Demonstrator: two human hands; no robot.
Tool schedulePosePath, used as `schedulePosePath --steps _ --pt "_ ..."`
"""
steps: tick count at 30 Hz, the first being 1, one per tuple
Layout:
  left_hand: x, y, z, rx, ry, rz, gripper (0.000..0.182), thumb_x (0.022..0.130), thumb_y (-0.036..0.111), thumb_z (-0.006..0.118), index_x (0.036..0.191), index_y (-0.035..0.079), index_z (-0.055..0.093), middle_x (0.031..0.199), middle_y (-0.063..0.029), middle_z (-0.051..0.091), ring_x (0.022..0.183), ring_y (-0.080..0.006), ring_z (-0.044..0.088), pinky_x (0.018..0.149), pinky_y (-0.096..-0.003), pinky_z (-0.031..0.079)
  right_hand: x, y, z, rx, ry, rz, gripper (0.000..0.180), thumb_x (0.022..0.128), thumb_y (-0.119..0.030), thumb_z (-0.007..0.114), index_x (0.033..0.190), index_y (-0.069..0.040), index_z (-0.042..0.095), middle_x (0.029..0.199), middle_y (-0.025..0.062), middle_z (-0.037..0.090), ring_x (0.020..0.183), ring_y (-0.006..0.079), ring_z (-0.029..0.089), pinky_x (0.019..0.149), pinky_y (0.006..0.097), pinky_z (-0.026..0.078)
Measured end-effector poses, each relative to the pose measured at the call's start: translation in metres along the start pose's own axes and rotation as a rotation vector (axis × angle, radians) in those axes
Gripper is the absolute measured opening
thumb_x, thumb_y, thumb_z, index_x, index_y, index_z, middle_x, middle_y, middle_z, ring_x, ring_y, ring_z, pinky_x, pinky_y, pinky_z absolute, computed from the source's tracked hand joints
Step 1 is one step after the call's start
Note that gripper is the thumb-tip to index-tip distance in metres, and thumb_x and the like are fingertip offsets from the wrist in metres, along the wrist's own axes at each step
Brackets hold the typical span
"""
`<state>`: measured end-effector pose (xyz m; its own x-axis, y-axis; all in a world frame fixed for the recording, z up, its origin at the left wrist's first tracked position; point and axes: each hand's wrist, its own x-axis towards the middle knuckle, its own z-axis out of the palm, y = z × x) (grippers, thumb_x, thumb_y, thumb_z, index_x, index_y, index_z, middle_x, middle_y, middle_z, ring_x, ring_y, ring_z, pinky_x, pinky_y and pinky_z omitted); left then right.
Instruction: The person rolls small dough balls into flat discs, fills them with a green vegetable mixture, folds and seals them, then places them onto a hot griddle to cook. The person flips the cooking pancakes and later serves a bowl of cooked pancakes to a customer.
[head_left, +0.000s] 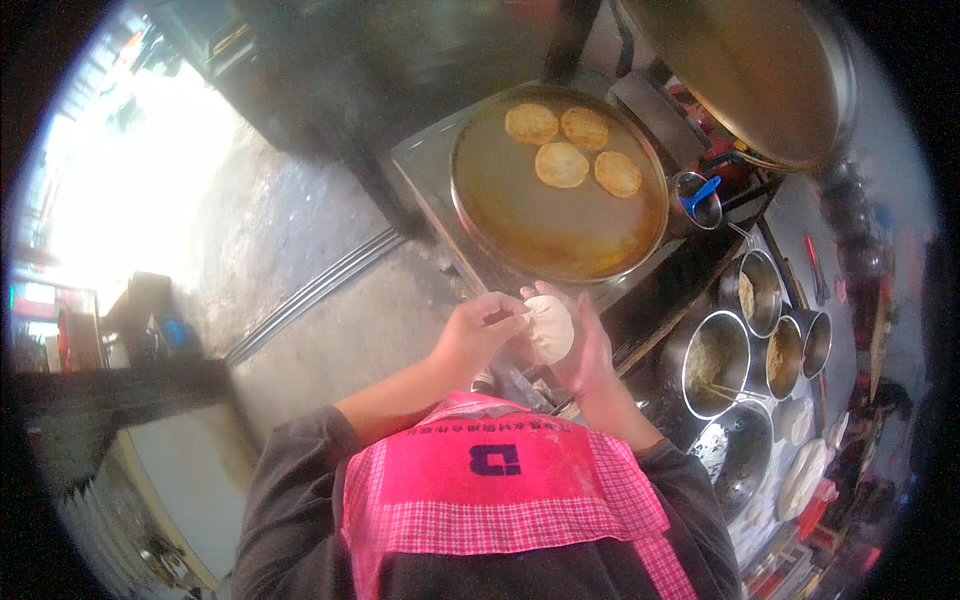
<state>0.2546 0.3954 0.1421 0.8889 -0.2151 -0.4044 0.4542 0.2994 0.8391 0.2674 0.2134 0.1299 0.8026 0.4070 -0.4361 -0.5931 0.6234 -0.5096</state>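
Note:
A round piece of pale dough (550, 330) with gathered pleats along one side is held in front of my chest. My left hand (487, 322) pinches its pleated edge between thumb and fingers. The dough rests against the palm of my right hand (589, 345), whose fingers curve up behind it. What lies inside the dough, if anything, is hidden. Just beyond my hands is a large round griddle (502, 217) with an oily surface. Toward its far side lie several browned flat cakes (562, 165).
A big round lid (772, 67) stands raised at the far right of the griddle. Beside the griddle is a metal cup (709, 214) with a blue-handled utensil (701, 196). To the right are several metal pots (718, 337), a large metal bowl (739, 450) and dough pieces (802, 480).

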Motion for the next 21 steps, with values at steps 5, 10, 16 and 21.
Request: schedulePosePath --steps 5,10,16,21 --pt "0.048 0.011 -0.001 0.484 -0.107 0.171 0.026 0.087 0.007 0.068 0.112 0.001 0.064 0.093 -0.0094 0.067 0.083 -0.015 0.065 0.071 -0.0313 0.053 0.037 -0.009 -0.015 0.211 0.087 0.021 0.061 0.104 -0.048 0.032 0.141 -0.001 0.043 0.138 0.0181 0.052 0.123 0.0295 0.054 0.104 0.0447 0.043" --pt "0.109 0.019 -0.026 0.857 -0.229 0.468 0.025 0.087 0.012 0.068 0.111 0.005 0.068 0.095 -0.0091 0.068 0.085 -0.0169 0.066 0.076 -0.0353 0.053 0.067 -0.016 -0.004 0.16 0.244 -0.065 0.06 0.105 -0.046 0.027 0.138 0.001 0.045 0.135 0.0165 0.054 0.123 0.0301 0.053 0.106 0.0445 0.042" --pt "0.166 0.042 -0.076 0.353 -0.348 0.01 0.026 0.089 0.015 0.068 0.113 0.005 0.066 0.09 -0.0091 0.067 0.084 -0.0163 0.064 0.076 -0.0344 0.052 0.121 -0.022 0.028 0.129 0.264 -0.18 0.062 0.104 -0.049 0.031 0.137 0.001 0.046 0.133 0.0186 0.054 0.124 0.0323 0.051 0.105 0.0456 0.041" --pt "0.206 0.061 -0.114 0.567 -0.453 0.296 0.028 0.089 0.02 0.066 0.114 0.007 0.065 0.089 -0.0112 0.065 0.081 -0.0236 0.065 0.073 -0.0361 0.053 0.168 -0.013 0.041 0.343 0.269 -0.132 0.065 0.103 -0.052 0.03 0.137 0.001 0.044 0.134 0.019 0.053 0.124 0.0343 0.05 0.106 0.0486 0.04"
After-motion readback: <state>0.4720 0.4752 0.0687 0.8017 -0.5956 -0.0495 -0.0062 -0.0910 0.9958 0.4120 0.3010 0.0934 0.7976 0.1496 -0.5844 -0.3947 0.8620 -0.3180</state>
